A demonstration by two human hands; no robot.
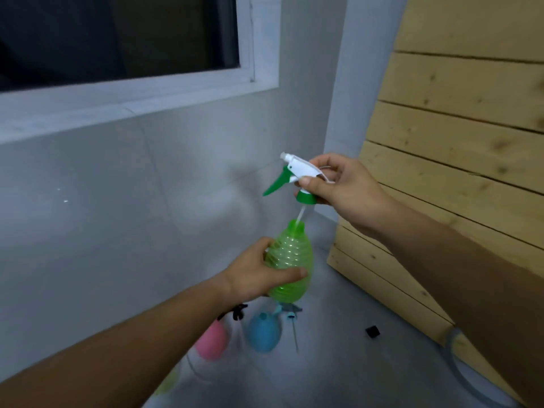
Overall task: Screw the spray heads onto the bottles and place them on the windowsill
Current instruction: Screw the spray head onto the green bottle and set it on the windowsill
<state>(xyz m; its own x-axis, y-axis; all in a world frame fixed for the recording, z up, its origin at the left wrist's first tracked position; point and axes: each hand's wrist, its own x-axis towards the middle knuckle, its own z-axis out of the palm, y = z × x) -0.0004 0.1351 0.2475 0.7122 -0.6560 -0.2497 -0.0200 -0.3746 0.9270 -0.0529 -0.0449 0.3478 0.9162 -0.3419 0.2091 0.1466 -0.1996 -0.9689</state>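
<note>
My left hand (pixel 253 275) grips a ribbed translucent green bottle (pixel 291 254) around its belly, held in the air. A white spray head (pixel 297 172) with a green trigger and green collar is pinched in my right hand (pixel 341 187) just above the bottle. The head's thin tube reaches down into the bottle's mouth, while the collar stays apart from the neck. The white windowsill (pixel 88 113) runs along the upper left, under a dark window.
On the grey floor below stand a pink bottle (pixel 212 343) and a blue bottle (pixel 263 331), with a loose blue-grey spray head (pixel 290 315) and a dark one (pixel 238 312) beside them. A wooden plank panel (pixel 456 142) leans at the right. A small black object (pixel 372 331) lies nearby.
</note>
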